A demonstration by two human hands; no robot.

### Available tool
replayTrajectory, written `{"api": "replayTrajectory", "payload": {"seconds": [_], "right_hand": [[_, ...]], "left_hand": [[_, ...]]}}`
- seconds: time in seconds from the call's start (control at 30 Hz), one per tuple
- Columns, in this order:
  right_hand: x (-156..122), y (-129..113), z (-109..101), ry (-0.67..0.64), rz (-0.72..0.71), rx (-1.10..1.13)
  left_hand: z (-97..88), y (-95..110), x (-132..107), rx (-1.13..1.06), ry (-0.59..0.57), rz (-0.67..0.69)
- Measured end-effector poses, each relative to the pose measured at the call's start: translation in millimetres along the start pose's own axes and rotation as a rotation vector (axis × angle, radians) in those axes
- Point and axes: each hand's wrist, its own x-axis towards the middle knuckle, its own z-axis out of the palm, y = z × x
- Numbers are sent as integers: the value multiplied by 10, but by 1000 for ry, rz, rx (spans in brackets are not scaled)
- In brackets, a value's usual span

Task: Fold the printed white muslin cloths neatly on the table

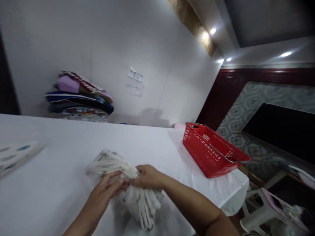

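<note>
Clearly, the cloth [146, 205] is in front of the person, over the near part of the table [71, 137], narrow at its waist and fanned out in folds at both ends. The right hand [149, 177] has its thumb and fingers closed around this waist. The left hand [110, 186] lays its half-bent fingers against the cloth, almost without gap; whether they grip it, I cannot tell because of blur. If the right hand loosens, I think the folds could spring apart, since only the waist is pressed. The loose lower end could also slip or unfold, because no finger supports it. As for containers, the red basket [204, 154] stands upright at the right of the table, well apart from the cloth; its bottom is hidden, so its content I cannot tell.
</note>
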Motion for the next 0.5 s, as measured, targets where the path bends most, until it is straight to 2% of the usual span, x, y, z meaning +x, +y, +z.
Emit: {"api": "replayTrajectory", "payload": {"seconds": [0.1, 0.23, 0.37, 0.5], "right_hand": [[70, 202, -50, -43, 24, 404], [78, 403, -165, 3, 55, 725], [-117, 435, -479, 125, 20, 779], [-425, 385, -1071, 309, 24, 686]], "left_hand": [[4, 73, -5, 77, 22, 89], [-119, -119, 38, 177, 33, 144], [-304, -444, 77, 469, 5, 172], [-443, -669, 169, 592, -20, 179]]}}
